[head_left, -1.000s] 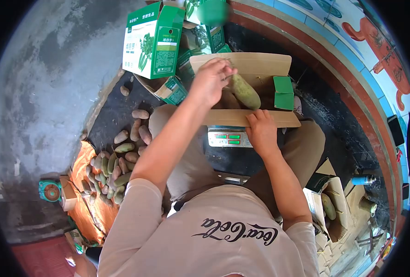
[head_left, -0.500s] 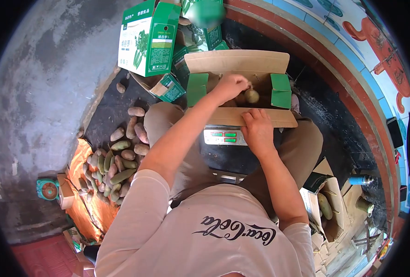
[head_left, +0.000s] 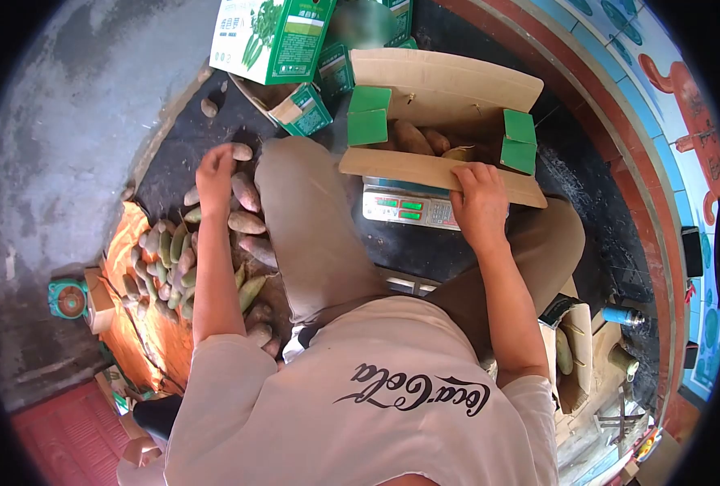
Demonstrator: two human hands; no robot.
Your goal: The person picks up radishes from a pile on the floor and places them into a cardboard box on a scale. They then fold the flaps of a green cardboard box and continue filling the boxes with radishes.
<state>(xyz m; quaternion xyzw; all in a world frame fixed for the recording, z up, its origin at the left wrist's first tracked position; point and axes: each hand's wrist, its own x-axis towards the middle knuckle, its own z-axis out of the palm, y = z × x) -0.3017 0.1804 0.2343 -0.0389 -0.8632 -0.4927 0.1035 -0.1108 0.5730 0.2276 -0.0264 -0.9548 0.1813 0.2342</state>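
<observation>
My left hand (head_left: pixel 214 174) reaches over the loose radishes on the floor at the left. Its fingers are bent together against the left end of a brownish radish (head_left: pixel 242 151). My right hand (head_left: pixel 481 202) grips the front flap (head_left: pixel 408 171) of an open cardboard box, fingers over the top edge and thumb below. Several brownish radishes (head_left: pixel 413 138) lie inside the box, partly hidden by that flap. Under the box is a digital scale (head_left: pixel 400 206) with lit green figures, too small to read.
More brown and green radishes (head_left: pixel 166 263) are heaped on an orange sheet (head_left: pixel 121 324). A printed white-and-green carton (head_left: pixel 287 40) stands at the back left beside other cartons. At the right are a box with a green radish (head_left: pixel 564 352) and a blue bottle (head_left: pixel 623 316).
My left hand has left the box, where it was at a radish, and moved left to the floor radishes. My right hand stays on the flap. The view has shifted.
</observation>
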